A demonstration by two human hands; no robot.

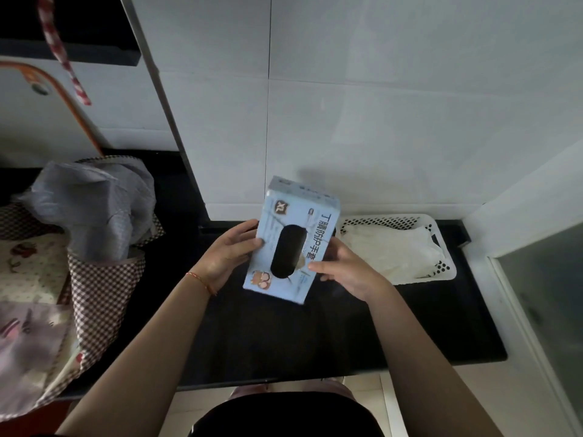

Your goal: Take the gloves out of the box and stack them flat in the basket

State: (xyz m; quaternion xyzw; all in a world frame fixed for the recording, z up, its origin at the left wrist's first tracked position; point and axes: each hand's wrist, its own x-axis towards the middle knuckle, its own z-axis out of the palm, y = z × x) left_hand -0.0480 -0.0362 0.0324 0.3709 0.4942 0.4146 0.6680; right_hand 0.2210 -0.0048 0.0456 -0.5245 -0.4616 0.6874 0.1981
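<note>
A: How is the glove box [291, 241] held?

B: It is gripped on both long sides and kept tilted above the dark counter [284, 335]. The left hand [228, 255] is curled round its left edge, thumb laid on the printed face beside the oval opening. The right hand [344, 272] is clasped on the right edge, thumb also on the face.

A: Where are the gloves [397, 253] located?

B: A pale stack is seen lying in the white perforated basket [441, 272], just beyond the right fingers. Contents inside the opening cannot be determined.
</note>
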